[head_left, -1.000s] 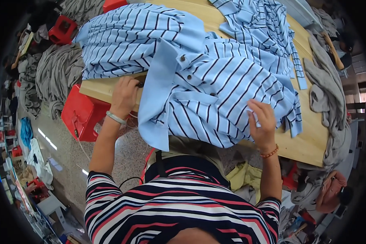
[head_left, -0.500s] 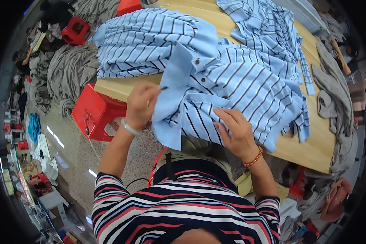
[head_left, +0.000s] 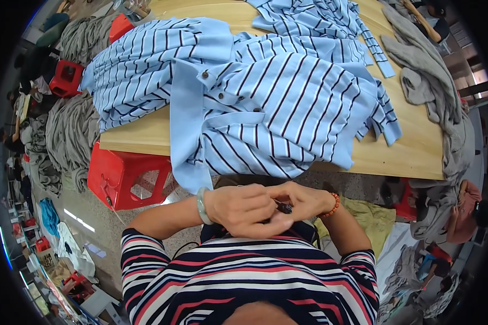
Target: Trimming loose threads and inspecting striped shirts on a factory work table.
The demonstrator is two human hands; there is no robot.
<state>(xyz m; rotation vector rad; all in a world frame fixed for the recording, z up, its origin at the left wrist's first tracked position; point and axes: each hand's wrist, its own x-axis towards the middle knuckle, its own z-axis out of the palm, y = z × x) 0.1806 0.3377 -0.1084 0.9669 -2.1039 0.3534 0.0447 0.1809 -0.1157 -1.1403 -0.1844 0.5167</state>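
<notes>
One pale wooden bench (head_left: 401, 157) carries one near light-blue, dark-striped knit garment (head_left: 293, 103), overhanging its edge. My left hand (head_left: 241, 208) and right hand (head_left: 306, 200) meet around one small dark object (head_left: 283, 207); which grip pinches, I cannot tell. Step judged: adjusting that object; next move calls for steady control. Round dark buttons (head_left: 205, 75): four visible

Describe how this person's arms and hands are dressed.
Both hands are gloveless. The left hand has a smooth, pale grey-green rounded bangle at its wrist; the right hand has an orange-red beaded bracelet. The short fabric sleeves are striped navy, white, coral red and light blue, leaving the forearms bare.
</notes>
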